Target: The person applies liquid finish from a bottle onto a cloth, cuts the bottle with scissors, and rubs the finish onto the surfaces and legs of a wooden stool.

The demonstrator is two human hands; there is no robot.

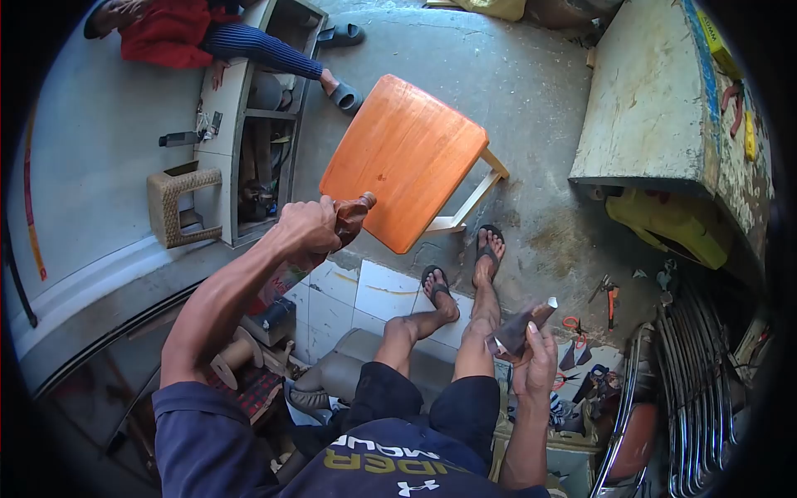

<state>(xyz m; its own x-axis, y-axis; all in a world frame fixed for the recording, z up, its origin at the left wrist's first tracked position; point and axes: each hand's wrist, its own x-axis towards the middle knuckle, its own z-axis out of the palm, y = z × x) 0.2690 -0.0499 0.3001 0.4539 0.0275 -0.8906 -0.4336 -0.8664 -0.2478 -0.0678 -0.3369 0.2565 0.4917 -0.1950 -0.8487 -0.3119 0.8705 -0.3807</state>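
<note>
My left hand (309,226) is wrapped round a brown translucent bottle (350,219), tilted with its neck toward the upper right. The bottle is over the near left edge of a small wooden table (407,153) with a glossy orange top and pale legs. Lower right of the table, my right hand (538,361) grips a dark, folded sheet (521,330) above my knee. Its fingers are closed on the sheet's lower right part.
A person in red (166,35) sits on a shelf unit (241,124) at upper left. A woven stool (162,207) stands left. At right are a worn cabinet (643,108), orange-handled scissors (574,339), an orange-handled tool (612,307) and metal chair frames (689,390).
</note>
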